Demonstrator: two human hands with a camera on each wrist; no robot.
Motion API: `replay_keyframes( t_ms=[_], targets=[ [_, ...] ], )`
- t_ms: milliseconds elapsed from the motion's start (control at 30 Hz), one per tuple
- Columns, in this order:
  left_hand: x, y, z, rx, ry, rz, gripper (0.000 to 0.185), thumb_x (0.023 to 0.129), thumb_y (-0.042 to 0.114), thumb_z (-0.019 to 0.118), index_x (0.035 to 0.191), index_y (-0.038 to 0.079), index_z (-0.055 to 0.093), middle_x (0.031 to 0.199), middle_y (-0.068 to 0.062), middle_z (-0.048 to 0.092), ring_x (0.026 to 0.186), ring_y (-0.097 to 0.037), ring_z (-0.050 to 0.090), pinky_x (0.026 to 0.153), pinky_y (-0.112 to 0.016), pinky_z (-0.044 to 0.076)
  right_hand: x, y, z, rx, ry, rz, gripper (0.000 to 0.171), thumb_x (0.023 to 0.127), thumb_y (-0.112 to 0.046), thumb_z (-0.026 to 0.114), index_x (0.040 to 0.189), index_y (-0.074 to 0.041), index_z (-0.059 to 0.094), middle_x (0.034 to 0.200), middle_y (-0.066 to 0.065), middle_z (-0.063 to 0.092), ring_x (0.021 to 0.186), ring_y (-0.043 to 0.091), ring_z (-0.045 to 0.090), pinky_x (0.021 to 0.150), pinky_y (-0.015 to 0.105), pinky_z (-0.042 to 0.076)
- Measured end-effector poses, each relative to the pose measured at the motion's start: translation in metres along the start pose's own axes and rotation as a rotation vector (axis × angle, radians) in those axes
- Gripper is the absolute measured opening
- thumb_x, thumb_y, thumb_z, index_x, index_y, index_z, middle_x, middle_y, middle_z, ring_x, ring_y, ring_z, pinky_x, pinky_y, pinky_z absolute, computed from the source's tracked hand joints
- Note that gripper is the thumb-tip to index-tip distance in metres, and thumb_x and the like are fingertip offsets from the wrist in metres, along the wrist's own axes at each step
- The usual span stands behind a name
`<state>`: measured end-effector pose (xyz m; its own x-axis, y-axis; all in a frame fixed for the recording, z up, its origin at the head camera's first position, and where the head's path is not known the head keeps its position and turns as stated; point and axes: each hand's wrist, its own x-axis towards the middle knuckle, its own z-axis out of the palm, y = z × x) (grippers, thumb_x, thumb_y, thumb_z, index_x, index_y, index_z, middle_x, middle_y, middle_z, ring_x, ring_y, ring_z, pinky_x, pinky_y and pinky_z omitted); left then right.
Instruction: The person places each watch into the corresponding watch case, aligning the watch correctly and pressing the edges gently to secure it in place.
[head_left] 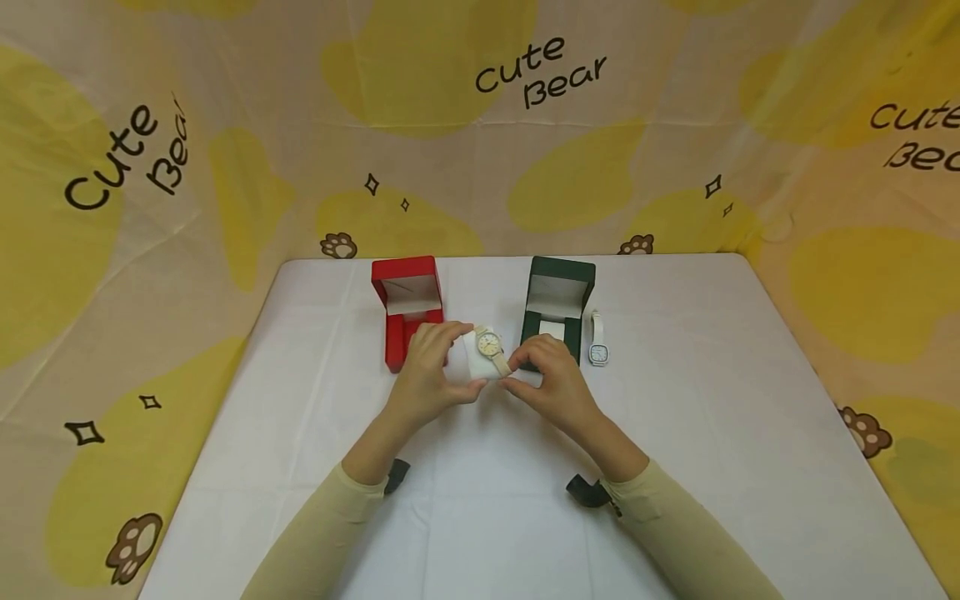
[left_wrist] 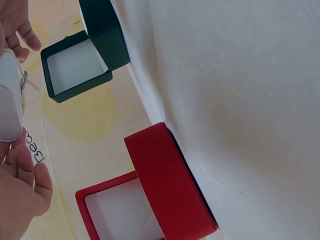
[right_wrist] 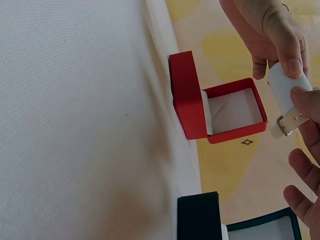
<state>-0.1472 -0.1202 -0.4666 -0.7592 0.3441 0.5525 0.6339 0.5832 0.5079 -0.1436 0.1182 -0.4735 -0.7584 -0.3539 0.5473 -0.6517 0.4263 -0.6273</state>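
Hands meeting above table point(head_left: 300, 433), between red box point(head_left: 405, 312) and green box point(head_left: 558, 308), both open. Left hand point(head_left: 427, 379) curled round white cushion point(head_left: 480, 358) carrying cream watch point(head_left: 491, 346); right hand point(head_left: 551, 379) pinching strap end. Watch's long axis slanting from far left toward near right. Red box nearer left hand, green box nearer right. Second watch point(head_left: 597, 342) lying beside green box.

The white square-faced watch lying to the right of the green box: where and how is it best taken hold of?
Probably pinch the white watch across its square case, from above. It lies flat on the table, strap running lengthwise away from the person. The green box stands close on its left, so the right side is freer.
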Motion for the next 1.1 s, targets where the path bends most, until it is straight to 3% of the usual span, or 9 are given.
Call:
replay_keyframes(
  t_ms=[433, 800, 1100],
  targets=[
    [0.0017, 0.005, -0.0046, -0.019, -0.096, -0.104, 0.086, 0.072, 0.027, 0.095, 0.143, 0.012, 0.05, 0.14, -0.006, 0.056, 0.125, -0.023, 0.045, 0.094, -0.044, 0.051, 0.0017, 0.0017, -0.0019, -0.052, 0.099, -0.069, 0.028, 0.073, -0.013, 0.092, 0.089, -0.011, 0.069, 0.09, 0.0, 0.071, 0.096, 0.02, 0.061, 0.093, 0.041, 0.042],
    [0.0012, 0.004, -0.004, 0.025, -0.018, -0.038, 0.082, 0.069, 0.024, 0.095, 0.139, 0.011, 0.054, 0.136, -0.006, 0.06, 0.119, -0.023, 0.048, 0.102, -0.046, 0.042, -0.0003, 0.0021, 0.0043, -0.039, 0.115, -0.05, 0.027, 0.075, -0.014, 0.091, 0.088, -0.011, 0.067, 0.089, -0.001, 0.069, 0.094, 0.019, 0.059, 0.09, 0.039, 0.042],
    [0.0001, 0.0029, -0.0025, 0.02, 0.006, -0.04, 0.084, 0.068, 0.026, 0.097, 0.139, 0.012, 0.055, 0.136, -0.005, 0.061, 0.12, -0.023, 0.048, 0.101, -0.045, 0.044, -0.0009, 0.0003, 0.0054, -0.016, 0.119, -0.047, 0.026, 0.075, -0.011, 0.09, 0.087, -0.011, 0.066, 0.088, -0.001, 0.068, 0.094, 0.019, 0.059, 0.092, 0.038, 0.043]
  ],
)
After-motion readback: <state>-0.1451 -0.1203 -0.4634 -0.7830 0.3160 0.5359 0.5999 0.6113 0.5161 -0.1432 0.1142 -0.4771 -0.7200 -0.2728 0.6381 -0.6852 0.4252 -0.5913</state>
